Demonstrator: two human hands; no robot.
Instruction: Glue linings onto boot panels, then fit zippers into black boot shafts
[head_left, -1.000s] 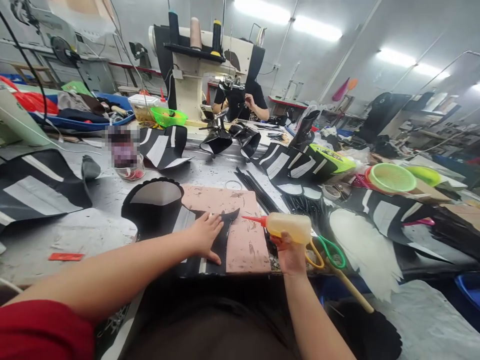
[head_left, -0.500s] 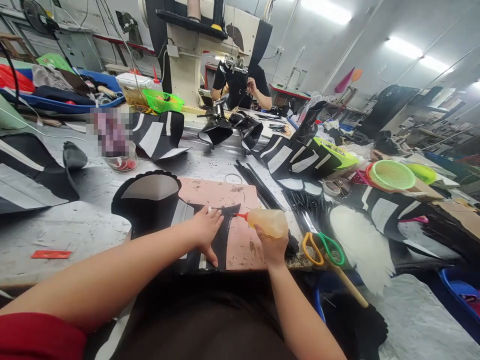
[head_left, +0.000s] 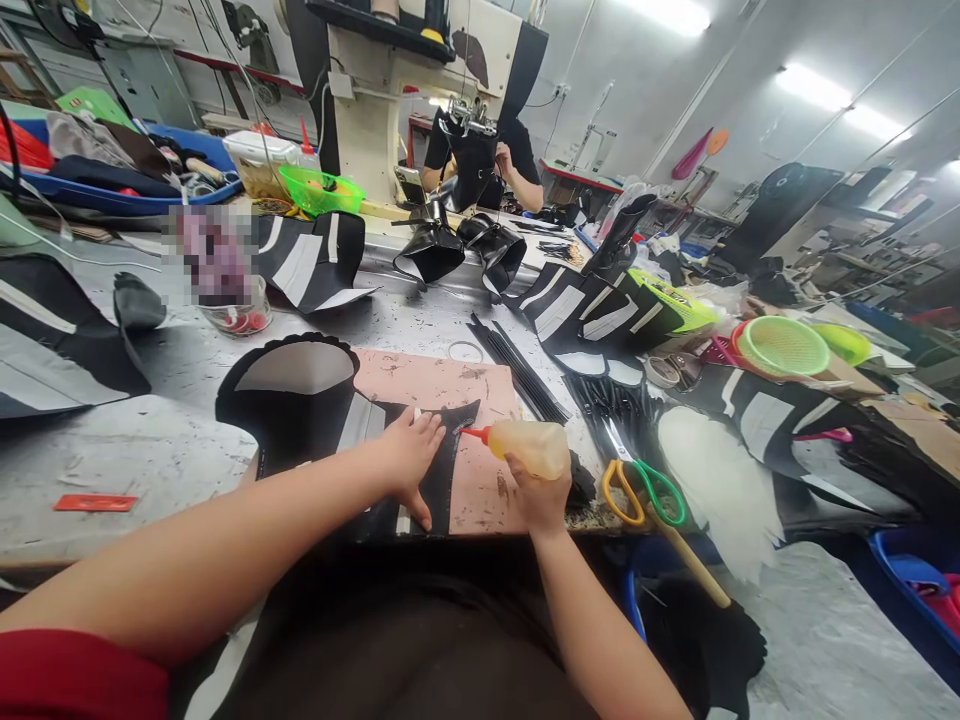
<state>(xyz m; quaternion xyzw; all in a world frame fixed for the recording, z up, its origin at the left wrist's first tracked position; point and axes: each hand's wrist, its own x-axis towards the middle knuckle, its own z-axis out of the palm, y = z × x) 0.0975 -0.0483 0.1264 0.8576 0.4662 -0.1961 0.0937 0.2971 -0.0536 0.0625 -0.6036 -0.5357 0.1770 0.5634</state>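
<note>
My left hand (head_left: 412,460) lies flat with fingers spread on a black boot-upper piece (head_left: 300,420) with a scalloped top and a pale strip across it. My right hand (head_left: 541,492) is wrapped round a squeeze bottle (head_left: 531,447) of yellowish liquid, probably glue. The bottle is tilted nearly level, and its red nozzle (head_left: 475,434) points left at the piece's right edge, where a thin wet-looking streak shows. Under the piece's right part is a pinkish board (head_left: 487,490), stained with dark smears.
Scissors (head_left: 637,490) with yellow and green handles lie right of my right hand, above a wooden handle (head_left: 690,560). Black strips (head_left: 517,370) lie behind the board. More upper pieces (head_left: 315,260) are around. A person (head_left: 517,170) sits beyond the sewing machine (head_left: 367,130).
The bottle in my right hand has shifted slightly left and down along the piece's edge. My left hand stays pressed on the piece. The whole view has shifted a little.
</note>
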